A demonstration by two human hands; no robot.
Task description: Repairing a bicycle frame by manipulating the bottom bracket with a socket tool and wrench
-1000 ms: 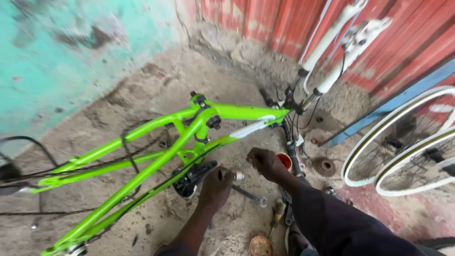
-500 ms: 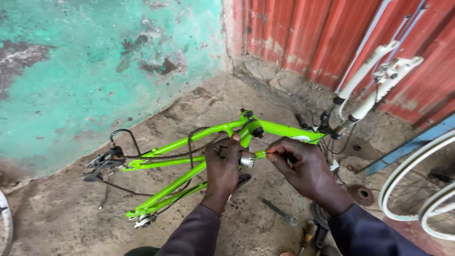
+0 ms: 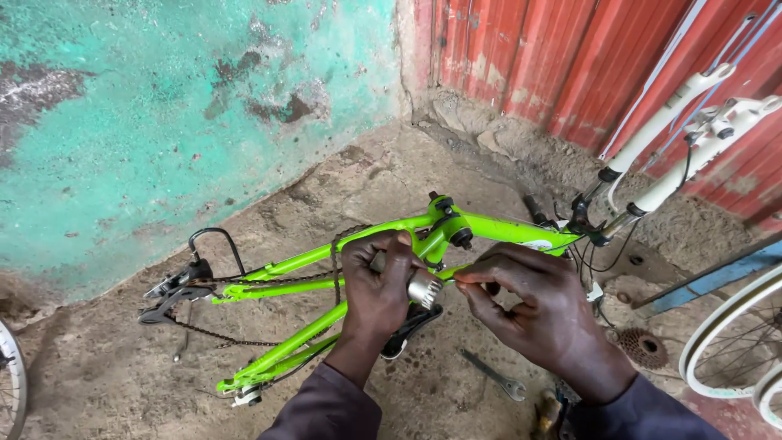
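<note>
A bright green bicycle frame [image 3: 318, 259] lies upside down on the dirt floor, its white fork [image 3: 664, 122] pointing up to the right. My left hand [image 3: 375, 289] is wrapped around a small silver cylindrical part [image 3: 423, 287] held above the frame. My right hand [image 3: 525, 305] pinches the end of that part with its fingertips. A chain [image 3: 269, 281] hangs along the frame to the rear derailleur [image 3: 175, 289] at the left.
A spanner [image 3: 493, 375] lies on the ground below my hands. A rusty cog cassette [image 3: 643, 346] sits at the right, next to white-rimmed wheels [image 3: 729, 342]. A turquoise wall [image 3: 163, 122] and red corrugated sheets [image 3: 586, 65] close the back.
My view rose from the floor to the frame. Both hands came up off the ground together and now hold the silver part between them.
</note>
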